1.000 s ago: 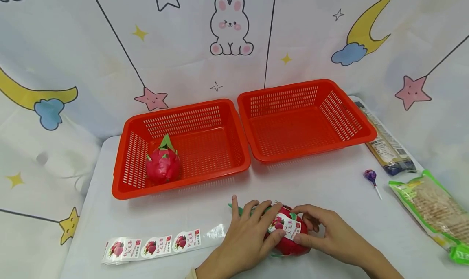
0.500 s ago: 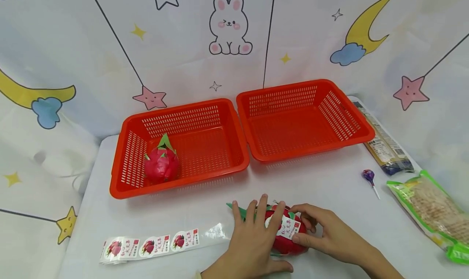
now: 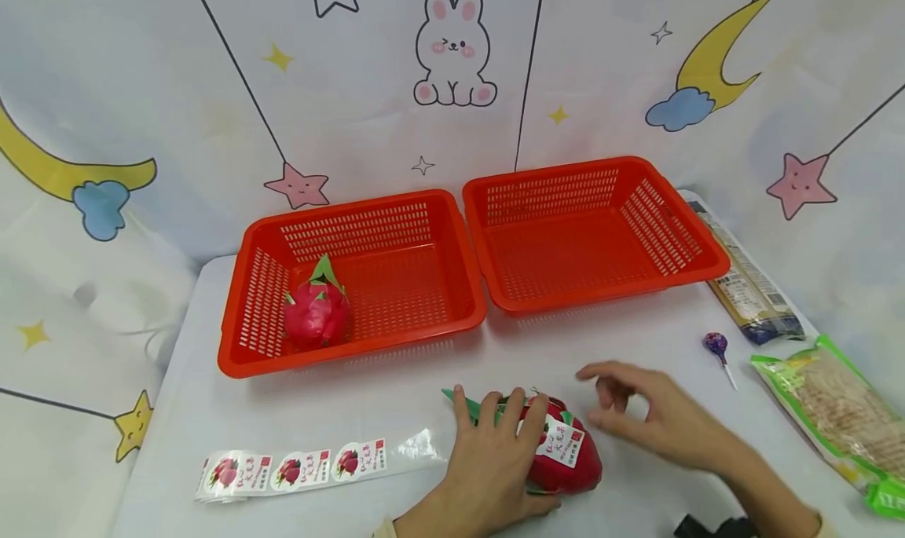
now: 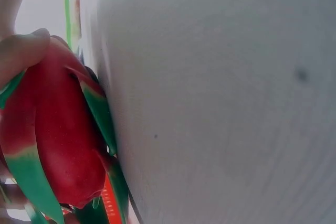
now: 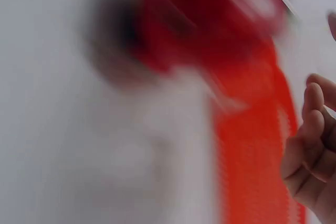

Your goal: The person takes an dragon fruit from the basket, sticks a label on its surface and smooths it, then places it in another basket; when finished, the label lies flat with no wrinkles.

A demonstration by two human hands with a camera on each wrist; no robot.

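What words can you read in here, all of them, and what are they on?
"红心 火龙果": each of the three showing stickers on the sticker strip.
"红心 火龙果", seemingly: the tilted label on the dragon fruit under the left hand.
Too small to read: their smaller lines and red stamps, and the print on the blue-ended packet.

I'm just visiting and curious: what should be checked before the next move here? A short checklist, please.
1. Label on the front dragon fruit: ok, one shows.
2. Label flat all over: cannot tell; the left hand covers part.
3. Left hand steadying that fruit: ok, thumb and fingers span it.
4. Right hand free: ok, holding nothing, apart from the fruit.
5. Label strip available: ok, on the table, labels showing.
6. Basketed dragon fruit labelled: cannot tell; none visible on this side.
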